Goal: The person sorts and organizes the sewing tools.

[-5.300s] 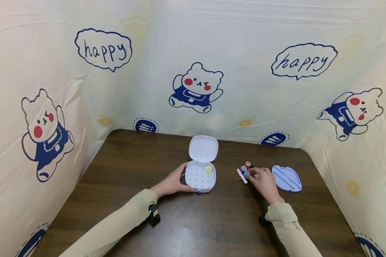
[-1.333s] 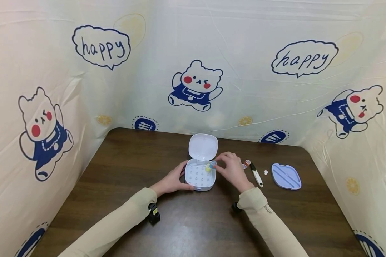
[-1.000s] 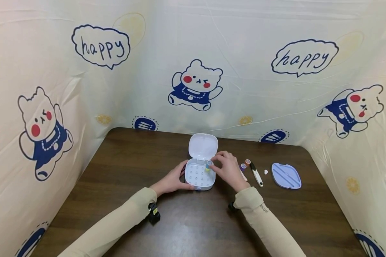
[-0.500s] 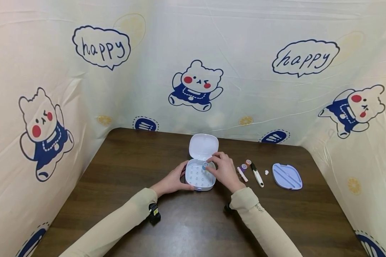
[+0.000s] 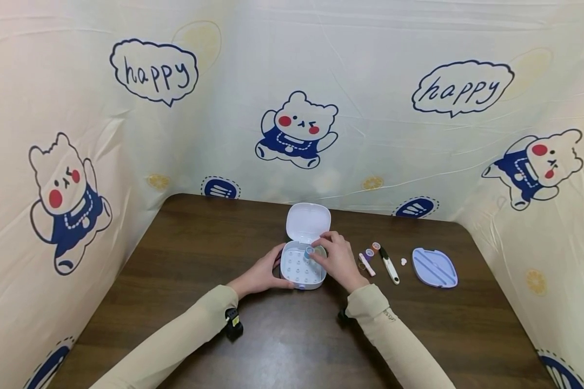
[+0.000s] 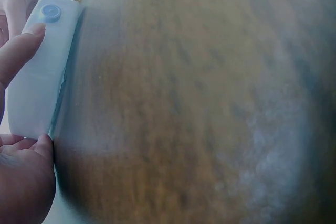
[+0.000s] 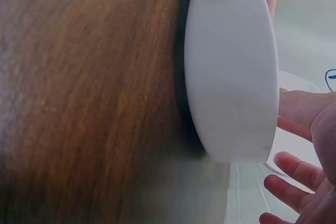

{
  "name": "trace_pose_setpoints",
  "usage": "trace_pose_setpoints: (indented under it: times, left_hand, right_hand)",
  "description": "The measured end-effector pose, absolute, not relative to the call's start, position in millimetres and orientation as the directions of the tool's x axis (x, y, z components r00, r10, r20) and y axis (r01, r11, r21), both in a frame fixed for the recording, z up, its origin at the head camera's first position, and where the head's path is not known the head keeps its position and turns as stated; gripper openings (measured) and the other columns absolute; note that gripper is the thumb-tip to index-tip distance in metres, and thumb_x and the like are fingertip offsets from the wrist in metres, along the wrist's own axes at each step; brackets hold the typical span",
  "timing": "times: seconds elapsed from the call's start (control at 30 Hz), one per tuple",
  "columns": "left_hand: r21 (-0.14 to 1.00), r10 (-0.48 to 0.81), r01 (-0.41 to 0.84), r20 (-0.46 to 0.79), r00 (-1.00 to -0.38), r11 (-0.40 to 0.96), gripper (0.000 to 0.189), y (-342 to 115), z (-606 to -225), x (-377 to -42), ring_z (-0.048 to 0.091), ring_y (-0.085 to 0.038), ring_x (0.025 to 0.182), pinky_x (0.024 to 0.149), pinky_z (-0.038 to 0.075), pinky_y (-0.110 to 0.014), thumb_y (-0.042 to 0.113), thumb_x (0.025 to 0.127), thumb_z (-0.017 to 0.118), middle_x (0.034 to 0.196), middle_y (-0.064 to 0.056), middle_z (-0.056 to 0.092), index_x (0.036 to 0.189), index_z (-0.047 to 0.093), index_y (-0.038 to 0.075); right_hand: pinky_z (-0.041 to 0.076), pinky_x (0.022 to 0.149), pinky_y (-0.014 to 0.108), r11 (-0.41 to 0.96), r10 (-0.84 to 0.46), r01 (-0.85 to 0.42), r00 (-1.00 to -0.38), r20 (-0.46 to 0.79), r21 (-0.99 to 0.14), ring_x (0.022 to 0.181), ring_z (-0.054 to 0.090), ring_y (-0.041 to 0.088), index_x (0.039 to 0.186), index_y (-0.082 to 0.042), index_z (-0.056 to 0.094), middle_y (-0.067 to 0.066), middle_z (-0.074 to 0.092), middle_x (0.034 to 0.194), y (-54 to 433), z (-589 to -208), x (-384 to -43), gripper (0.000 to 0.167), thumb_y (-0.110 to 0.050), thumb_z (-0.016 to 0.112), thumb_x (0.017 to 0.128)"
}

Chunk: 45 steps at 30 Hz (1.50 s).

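A white sewing box (image 5: 315,284) with rows of small pegs stands on the table, its lid (image 5: 308,221) raised. My left hand (image 5: 260,275) grips its left side, thumb on the front wall near the round button (image 6: 51,12). Over the back part of the pegs, my right hand (image 5: 343,262) pinches a blue thread spool (image 5: 309,251) between thumb and fingers. Whether the spool touches a peg I cannot tell. A yellow spool beside it is mostly hidden by the right hand. In the right wrist view the box wall (image 7: 231,66) covers the thumb and fingertips.
Right of the box lie an orange spool (image 5: 376,246), a purple spool (image 5: 369,253), a pale pink stick (image 5: 367,265), a white tool with a black end (image 5: 390,267) and a small white piece (image 5: 403,261). Farther right is a lilac tray insert (image 5: 435,268).
My right hand has taken the blue spool from the group on the right and carried it left over the pegs, past the yellow spool. My left hand stays on the box.
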State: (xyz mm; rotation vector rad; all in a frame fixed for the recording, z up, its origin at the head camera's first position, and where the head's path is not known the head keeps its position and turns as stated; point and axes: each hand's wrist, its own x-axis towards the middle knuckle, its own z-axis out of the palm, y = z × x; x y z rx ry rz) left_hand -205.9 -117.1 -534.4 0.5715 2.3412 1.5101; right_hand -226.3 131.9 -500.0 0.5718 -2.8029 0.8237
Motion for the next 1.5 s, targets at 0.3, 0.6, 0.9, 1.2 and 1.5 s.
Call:
trace_pose_setpoints:
  times: [0.3, 0.6, 0.9, 1.2, 1.5]
  left_hand:
    - [0.914, 0.482, 0.175, -0.025, -0.876, 0.366, 0.113, -117.3, -534.6, -205.7, 0.037, -0.032, 0.151, 0.122, 0.035, -0.044, 0.023, 0.08, 0.093, 0.166, -0.021, 0.029, 0.163, 0.021, 0.0]
    - [0.917, 0.483, 0.177, -0.019, -0.875, 0.358, 0.112, -117.3, -534.5, -205.7, 0.038, -0.033, 0.151, 0.122, 0.035, -0.044, 0.021, 0.08, 0.093, 0.166, -0.021, 0.03, 0.163, 0.022, 0.0]
    - [0.914, 0.479, 0.165, -0.036, -0.877, 0.371, 0.112, -117.1, -534.1, -205.7, 0.037, -0.031, 0.151, 0.122, 0.035, -0.043, 0.023, 0.08, 0.093, 0.166, -0.019, 0.03, 0.163, 0.021, 0.002]
    - [0.91, 0.474, 0.182, -0.018, -0.88, 0.373, 0.112, -117.2, -537.0, -207.7, 0.038, -0.031, 0.151, 0.121, 0.036, -0.043, 0.024, 0.079, 0.094, 0.165, -0.02, 0.031, 0.163, 0.023, 0.0]
    - [0.91, 0.476, 0.174, -0.029, -0.879, 0.377, 0.111, -117.0, -535.5, -206.6, 0.036, -0.03, 0.151, 0.122, 0.035, -0.042, 0.024, 0.081, 0.093, 0.166, -0.019, 0.03, 0.163, 0.022, 0.002]
  right_hand:
    - [0.043, 0.107, 0.058, 0.793, -0.289, -0.367, -0.929, 0.231, -0.486, 0.119, 0.055, 0.036, 0.107, -0.015, 0.079, 0.014, 0.06, 0.129, 126.4, -500.0, -225.5, 0.02, -0.025, 0.084, 0.091]
    - [0.046, 0.103, 0.058, 0.811, -0.301, -0.393, -0.916, 0.266, -0.433, 0.116, 0.057, 0.036, 0.107, -0.013, 0.079, 0.015, 0.061, 0.127, 124.0, -504.3, -226.0, 0.021, -0.023, 0.085, 0.09]
    - [0.046, 0.103, 0.054, 0.822, -0.303, -0.385, -0.919, 0.251, -0.419, 0.116, 0.055, 0.035, 0.109, -0.012, 0.079, 0.014, 0.06, 0.127, 122.6, -507.1, -226.0, 0.022, -0.022, 0.084, 0.091]
    - [0.047, 0.102, 0.053, 0.826, -0.321, -0.397, -0.915, 0.244, -0.401, 0.116, 0.055, 0.035, 0.11, -0.011, 0.079, 0.014, 0.06, 0.128, 122.7, -507.3, -227.4, 0.022, -0.022, 0.082, 0.092]
    - [0.048, 0.1, 0.054, 0.824, -0.331, -0.408, -0.91, 0.25, -0.393, 0.115, 0.055, 0.035, 0.11, -0.008, 0.078, 0.015, 0.059, 0.128, 121.6, -506.9, -226.0, 0.022, -0.021, 0.082, 0.092]
